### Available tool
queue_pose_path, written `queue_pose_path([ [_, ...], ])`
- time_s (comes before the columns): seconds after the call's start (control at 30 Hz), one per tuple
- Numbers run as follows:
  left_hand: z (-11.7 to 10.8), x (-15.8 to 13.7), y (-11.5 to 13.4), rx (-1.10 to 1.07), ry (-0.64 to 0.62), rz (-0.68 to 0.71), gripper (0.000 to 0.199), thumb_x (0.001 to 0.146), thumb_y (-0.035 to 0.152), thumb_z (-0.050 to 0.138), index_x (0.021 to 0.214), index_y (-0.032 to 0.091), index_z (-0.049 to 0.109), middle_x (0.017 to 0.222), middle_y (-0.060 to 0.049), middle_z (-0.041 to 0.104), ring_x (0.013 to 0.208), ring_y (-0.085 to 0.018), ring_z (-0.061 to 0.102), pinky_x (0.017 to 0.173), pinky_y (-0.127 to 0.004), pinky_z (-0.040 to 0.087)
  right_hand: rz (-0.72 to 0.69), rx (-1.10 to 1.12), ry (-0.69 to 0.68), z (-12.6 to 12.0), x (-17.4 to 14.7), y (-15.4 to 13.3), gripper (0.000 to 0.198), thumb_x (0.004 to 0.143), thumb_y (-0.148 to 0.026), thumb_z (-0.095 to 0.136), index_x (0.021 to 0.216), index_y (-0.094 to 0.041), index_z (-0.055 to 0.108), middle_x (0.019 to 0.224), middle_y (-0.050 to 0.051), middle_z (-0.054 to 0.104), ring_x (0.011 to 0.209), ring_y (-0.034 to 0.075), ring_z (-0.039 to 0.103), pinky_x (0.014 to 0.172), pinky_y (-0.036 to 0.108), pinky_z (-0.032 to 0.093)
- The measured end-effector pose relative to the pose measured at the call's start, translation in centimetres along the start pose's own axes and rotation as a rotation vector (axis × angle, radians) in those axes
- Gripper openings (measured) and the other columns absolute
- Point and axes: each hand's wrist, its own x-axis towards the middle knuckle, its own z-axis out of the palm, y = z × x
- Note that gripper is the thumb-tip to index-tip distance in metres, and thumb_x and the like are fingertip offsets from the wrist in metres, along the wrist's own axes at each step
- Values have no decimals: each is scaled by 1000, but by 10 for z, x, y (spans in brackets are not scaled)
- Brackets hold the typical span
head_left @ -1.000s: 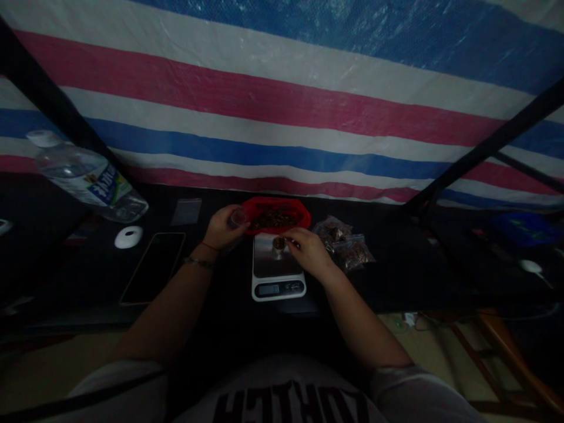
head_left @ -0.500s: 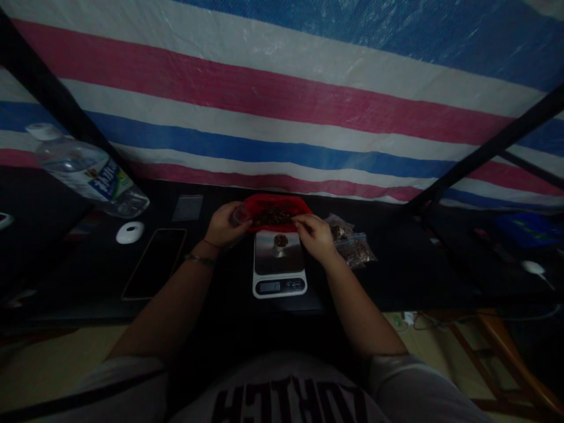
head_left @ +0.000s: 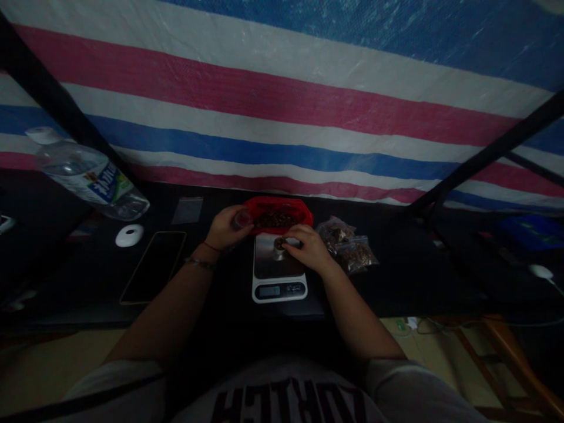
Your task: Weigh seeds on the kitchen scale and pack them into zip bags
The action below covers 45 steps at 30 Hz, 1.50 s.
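My left hand (head_left: pixel 227 227) is closed around a small clear plastic cup (head_left: pixel 242 219) beside a red bag (head_left: pixel 304 207). The open bag holds a heap of dark brown dried bits (head_left: pixel 275 220). Just in front of it is a white kitchen scale (head_left: pixel 279 291) with a metal top. On the scale stands a small light-coloured cup (head_left: pixel 278 254) filled with brown bits. My right hand (head_left: pixel 307 247) has its thumb and fingers pinched at this cup's rim; what lies between the fingertips is too small and dark to make out.
Small zip bags of brown bits (head_left: pixel 356 254) lie to the right of the scale. On the left are an empty zip bag (head_left: pixel 187 210), a phone (head_left: pixel 154 267), a white mouse (head_left: pixel 129 235) and a large water bottle (head_left: pixel 90 173). A striped sheet (head_left: pixel 282 106) hangs behind the table.
My right hand has moved from the red bag's right side down and left to the small cup on the scale. My left hand stays in place with the clear cup.
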Motion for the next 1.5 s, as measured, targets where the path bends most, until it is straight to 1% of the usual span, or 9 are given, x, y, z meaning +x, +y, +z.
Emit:
queue_pose_path([
  [0.13, 1, 0, -1, 6, 20, 25, 50, 73, 46, 67, 113, 17, 58, 111, -9, 65, 102, -25, 62, 92, -40, 49, 31, 118, 50, 1, -1, 1, 9, 79, -22, 70, 88, -19, 71, 96, 6, 65, 93, 17, 62, 85, 31, 50],
  [0.23, 1, -1, -2, 17, 22, 29, 51, 72, 45, 67, 113, 16, 57, 111, -9, 65, 103, -26, 61, 93, -40, 49, 36, 121, 18, 0, -2, -2, 9, 80, -22, 68, 89, -20, 72, 94, 5, 67, 91, 17, 63, 84, 31, 50],
  [0.47, -1, -1, 0, -10, 7, -1, 49, 74, 44, 66, 114, 16, 57, 111, -9, 64, 102, -25, 61, 92, -39, 49, -91, 27, -67, -8, -1, -12, 17, 85, -19, 62, 100, -23, 70, 92, 5, 69, 89, 17, 61, 82, 33, 49],
  [0.73, 1, -1, -1, -9, 33, 10, 51, 72, 44, 68, 113, 16, 57, 109, -9, 65, 99, -24, 62, 90, -40, 51, -232, 14, -85, -11, 0, -11, 8, 86, -19, 62, 90, -21, 68, 95, 4, 70, 90, 17, 60, 86, 35, 45],
  [0.9, 0, -1, 1, -8, 42, 22, 51, 72, 43, 68, 114, 16, 56, 110, -9, 65, 98, -24, 62, 89, -40, 51, -171, 5, 2, -16, -3, -4, 10, 85, -22, 62, 92, -21, 69, 95, 6, 67, 94, 19, 59, 85, 38, 47],
  [1.13, 1, -1, 2, 17, 45, 34, 49, 73, 43, 66, 113, 15, 56, 110, -9, 65, 100, -24, 62, 89, -39, 50, -150, 9, -21, -13, -9, 3, 10, 84, -21, 61, 89, -20, 70, 95, 6, 65, 93, 19, 58, 83, 38, 48],
  [1.33, 1, -1, 4, 64, 87, 62, 50, 73, 42, 68, 113, 15, 57, 110, -9, 65, 101, -25, 62, 91, -40, 50, -62, -26, 93, -16, 1, 7, 15, 87, -17, 56, 92, -18, 70, 93, 7, 67, 92, 18, 61, 85, 35, 49],
  [1.4, 0, -1, 5, 84, 97, 64, 50, 72, 42, 68, 113, 15, 57, 111, -9, 65, 102, -26, 61, 91, -41, 50, -56, -75, 32, -19, 18, 6, 17, 88, -16, 55, 91, -16, 71, 92, 8, 69, 90, 18, 62, 85, 34, 48],
  [1.5, 0, 0, 4, 93, 100, 80, 51, 72, 44, 68, 113, 15, 57, 110, -10, 65, 102, -26, 62, 91, -41, 50, -32, -175, -169, -16, 52, 9, 23, 89, -13, 52, 98, -16, 72, 99, 8, 71, 95, 19, 62, 89, 32, 46],
])
